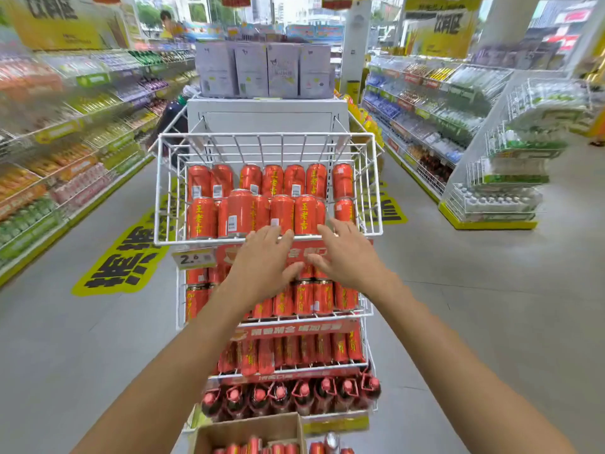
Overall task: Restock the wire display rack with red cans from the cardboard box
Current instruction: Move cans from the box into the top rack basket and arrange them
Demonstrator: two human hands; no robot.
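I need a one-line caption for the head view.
Open left hand and right hand reach for the top wire basket of red cans; cardboard box below.

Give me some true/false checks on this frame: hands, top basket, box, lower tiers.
1. Each hand grips a can. False: the left hand and the right hand are open at the front rim of the top basket and hold nothing.
2. The top basket holds upright red cans in two rows. True.
3. The cardboard box is empty. False: can tops show inside it at the bottom edge.
4. The lowest visible tier holds bottles, not cans. True.
5. A price tag hangs under the basket's right front corner. False: it hangs under the left front corner.
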